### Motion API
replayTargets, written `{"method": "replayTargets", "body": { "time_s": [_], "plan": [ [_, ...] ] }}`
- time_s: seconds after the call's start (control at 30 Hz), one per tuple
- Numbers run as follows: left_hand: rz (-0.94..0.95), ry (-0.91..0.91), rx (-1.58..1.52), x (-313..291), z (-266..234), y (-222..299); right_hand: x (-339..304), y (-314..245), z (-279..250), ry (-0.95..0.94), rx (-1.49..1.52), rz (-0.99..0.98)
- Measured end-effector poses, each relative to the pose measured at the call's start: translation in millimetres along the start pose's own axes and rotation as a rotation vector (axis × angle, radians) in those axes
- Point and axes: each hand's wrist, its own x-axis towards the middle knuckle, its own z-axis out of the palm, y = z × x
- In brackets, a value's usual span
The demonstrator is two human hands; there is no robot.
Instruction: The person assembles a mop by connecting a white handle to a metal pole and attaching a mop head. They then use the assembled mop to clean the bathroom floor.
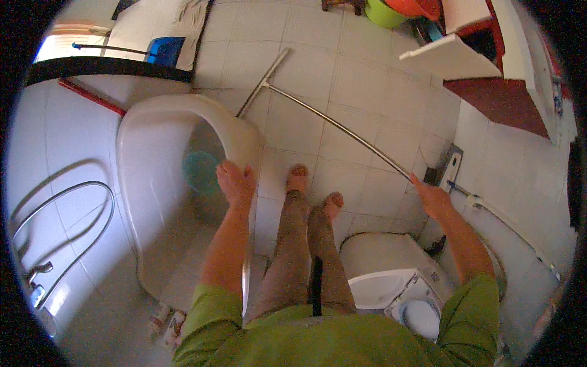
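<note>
My right hand (431, 197) grips the end of the long metal handle of a floor squeegee (342, 129). The T-shaped head (264, 82) of this squeegee lies across the floor tiles, one end close to the bathtub. At the right edge of the white bathtub (165, 110), my left hand (234, 183) is closed with its fingers curled. Beside those fingers, within the tub, a round teal bowl (202, 172) shows. Whether the fingers hold the bowl or the tub's rim I cannot tell.
A shower hose (98, 185) loops along the left wall. White-and-red cabinets (495, 101) with a door ajar stand at upper right, near green (383, 12) and red basins (416, 7). A white fixture (382, 287) is right of my legs; a pipe (513, 220) runs along the wall.
</note>
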Motion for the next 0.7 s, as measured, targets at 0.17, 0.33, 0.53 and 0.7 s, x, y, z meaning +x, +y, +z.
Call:
{"method": "replayTargets", "body": {
  "time_s": [0.17, 0.33, 0.53, 0.7],
  "plan": [
    [0.053, 0.064, 0.057, 12.1, 4.9, -5.5, -65.0, 22.8, 66.9, 0.018, 0.112, 0.054],
    [0.054, -0.015, 0.070, 15.8, 0.5, -7.4, -109.0, 19.3, 103.5, 0.231, 0.206, 0.049],
    [0.037, -0.071, 0.052, 19.5, -1.5, -9.2, -87.0, 19.9, 109.5, 0.366, 0.351, -0.042],
    [-0.042, -0.177, -0.107, 20.5, -15.8, -4.1, -9.7, -29.6, 31.4, 0.494, 0.325, -0.166]
  ]
}}
